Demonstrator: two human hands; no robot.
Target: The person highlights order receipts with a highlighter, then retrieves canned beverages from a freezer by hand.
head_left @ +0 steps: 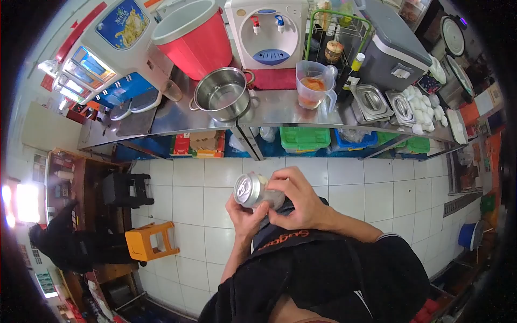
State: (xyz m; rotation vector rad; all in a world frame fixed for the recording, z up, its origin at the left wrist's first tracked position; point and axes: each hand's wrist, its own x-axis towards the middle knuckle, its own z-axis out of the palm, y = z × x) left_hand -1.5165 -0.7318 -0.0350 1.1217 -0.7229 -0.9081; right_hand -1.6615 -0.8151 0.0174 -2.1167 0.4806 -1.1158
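Both hands hold a silver drink can (247, 189) in front of my chest, above the tiled floor. Its top with the pull tab is tilted towards the left and up. My left hand (246, 216) is wrapped round the can from below and the left. From the right, my right hand (299, 199) has its fingers curled against the can's side, thumb and fingertips near the lower part. Part of the can's body is hidden behind the fingers.
A steel counter (188, 125) runs ahead with a steel pot (222, 94), a red bin (196, 46), a water dispenser (267, 32), a measuring jug (313, 89) and lidded steel containers (372, 102). An orange stool (141, 245) stands left, near a person in black (70, 242).
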